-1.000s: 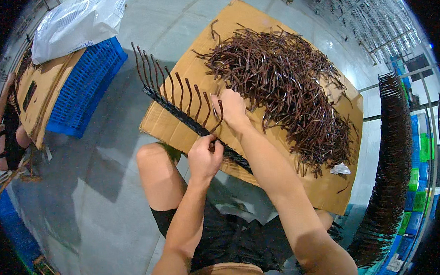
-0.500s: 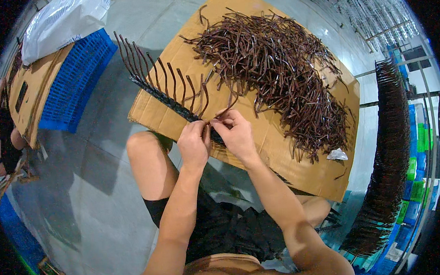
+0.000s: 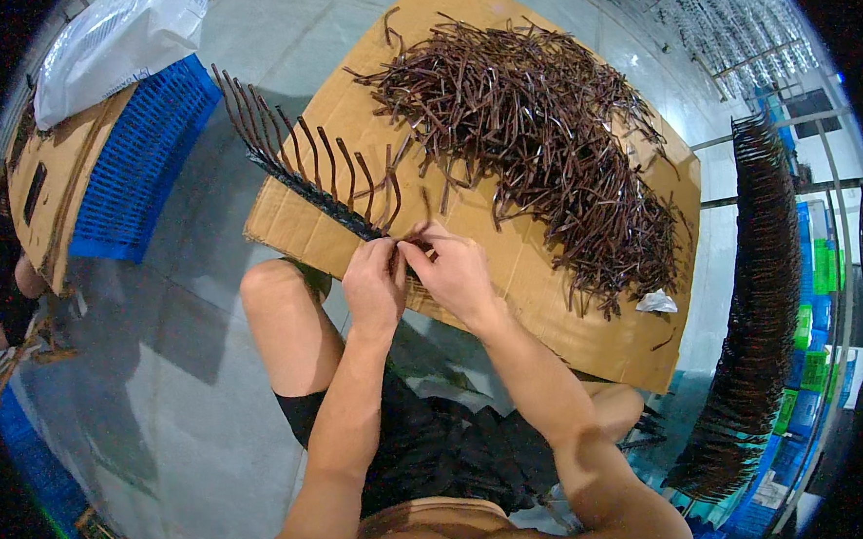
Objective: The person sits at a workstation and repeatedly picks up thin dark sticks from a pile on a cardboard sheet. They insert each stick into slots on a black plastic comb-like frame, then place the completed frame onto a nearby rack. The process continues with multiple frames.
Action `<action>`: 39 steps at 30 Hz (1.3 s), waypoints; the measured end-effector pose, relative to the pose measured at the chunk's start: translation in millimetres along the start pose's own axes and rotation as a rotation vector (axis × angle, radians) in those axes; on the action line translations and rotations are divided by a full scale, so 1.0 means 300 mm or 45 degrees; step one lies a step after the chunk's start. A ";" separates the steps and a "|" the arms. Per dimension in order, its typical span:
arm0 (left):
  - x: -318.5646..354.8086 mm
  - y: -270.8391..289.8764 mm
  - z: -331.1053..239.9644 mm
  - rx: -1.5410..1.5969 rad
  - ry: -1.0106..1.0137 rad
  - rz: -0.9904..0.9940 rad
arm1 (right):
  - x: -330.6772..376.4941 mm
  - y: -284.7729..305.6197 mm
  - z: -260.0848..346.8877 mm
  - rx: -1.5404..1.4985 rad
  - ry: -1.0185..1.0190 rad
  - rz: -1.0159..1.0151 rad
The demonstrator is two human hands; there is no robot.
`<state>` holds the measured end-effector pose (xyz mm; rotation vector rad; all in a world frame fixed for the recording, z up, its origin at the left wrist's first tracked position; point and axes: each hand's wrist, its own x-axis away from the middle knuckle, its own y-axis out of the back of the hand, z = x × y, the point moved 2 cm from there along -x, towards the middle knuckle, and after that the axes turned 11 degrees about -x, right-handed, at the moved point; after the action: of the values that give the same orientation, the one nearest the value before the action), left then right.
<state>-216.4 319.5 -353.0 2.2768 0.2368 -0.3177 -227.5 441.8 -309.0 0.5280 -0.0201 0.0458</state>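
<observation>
A long black bar [image 3: 315,195] runs slantwise from the upper left down to my hands, with several curved, dark brown strips [image 3: 336,164] standing up along it in a row. My left hand [image 3: 372,287] is closed around the bar's near part. Close beside it, my right hand [image 3: 456,280] pinches a single brown strip [image 3: 426,206] whose upper end pokes out above the fingers. The strip's lower end meets the bar between my fingertips, where the fingers hide the join. Beyond my hands, a big heap of loose brown strips [image 3: 532,137] lies on a cardboard sheet [image 3: 601,344].
A white scrap [image 3: 657,302] lies at the heap's near edge. To the left stand a blue plastic crate [image 3: 139,177], cardboard and a white bag [image 3: 118,57]. A long dark fringe [image 3: 745,292] hangs at the right before blue and green boxes [image 3: 825,266]. My bent knee [image 3: 274,287] borders the cardboard.
The strip in my right hand has tilted more upright, and its top has shifted left. Both hands stay together at the bar; the whole view has shifted slightly.
</observation>
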 end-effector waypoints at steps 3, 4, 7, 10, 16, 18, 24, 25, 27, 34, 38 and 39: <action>0.005 0.010 0.013 0.067 0.121 0.072 | -0.105 0.060 0.004 -0.094 -0.007 0.490; -0.002 0.015 0.008 0.075 0.125 0.062 | -0.159 0.080 0.012 -0.209 -0.028 0.682; -0.022 0.017 -0.011 0.120 0.150 0.094 | -0.354 0.044 -0.050 0.401 0.487 0.205; -0.042 0.012 0.009 0.147 0.060 0.038 | -0.425 -0.046 -0.059 0.899 1.000 0.212; -0.040 -0.002 0.021 0.220 0.156 0.005 | -0.394 -0.068 -0.130 1.390 0.888 0.267; -0.023 -0.007 0.025 0.224 0.235 0.010 | -0.375 -0.040 -0.128 1.305 0.920 0.227; 0.008 0.025 -0.037 0.142 0.198 -0.041 | -0.189 0.113 -0.094 0.262 0.380 -0.126; 0.011 0.021 -0.036 0.091 0.131 -0.080 | -0.155 0.119 -0.103 0.142 0.254 -0.140; 0.017 0.004 -0.031 0.039 0.056 -0.065 | -0.112 0.126 -0.135 0.220 0.144 -0.118; 0.009 0.011 -0.027 0.015 -0.004 -0.012 | -0.022 0.060 -0.051 -0.939 -0.200 -0.219; 0.011 0.001 -0.024 0.020 -0.059 -0.079 | 0.035 0.013 -0.061 -0.510 -0.082 -0.267; 0.012 -0.001 -0.028 0.035 -0.070 -0.082 | 0.034 0.000 -0.074 -0.584 -0.012 -0.318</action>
<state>-211.7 326.2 -349.1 2.2871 0.2793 -0.4189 -217.1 453.6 -327.9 0.0694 0.0260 -0.2021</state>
